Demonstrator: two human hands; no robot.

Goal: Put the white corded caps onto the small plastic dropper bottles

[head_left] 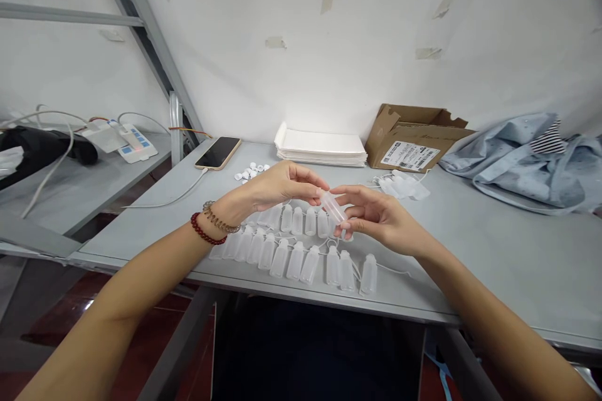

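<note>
A small translucent plastic bottle (333,207) is held tilted above the table between my two hands. My right hand (376,216) grips its body and lower end between thumb and fingers. At the bottle's upper end, my left hand (286,187) pinches with thumb and fingertips; whether a cap is there is hidden by the fingers. Below the hands, several similar bottles (279,258) stand or lean in two rows, with thin white cords among them. Several small white caps (253,169) lie behind my left wrist.
A phone (218,153) on a charging cable lies at the back left. White envelopes (322,147) are stacked against the wall beside an open cardboard box (414,141). More translucent pieces (403,185) sit before the box. Light-blue cloth (522,163) is heaped on the right.
</note>
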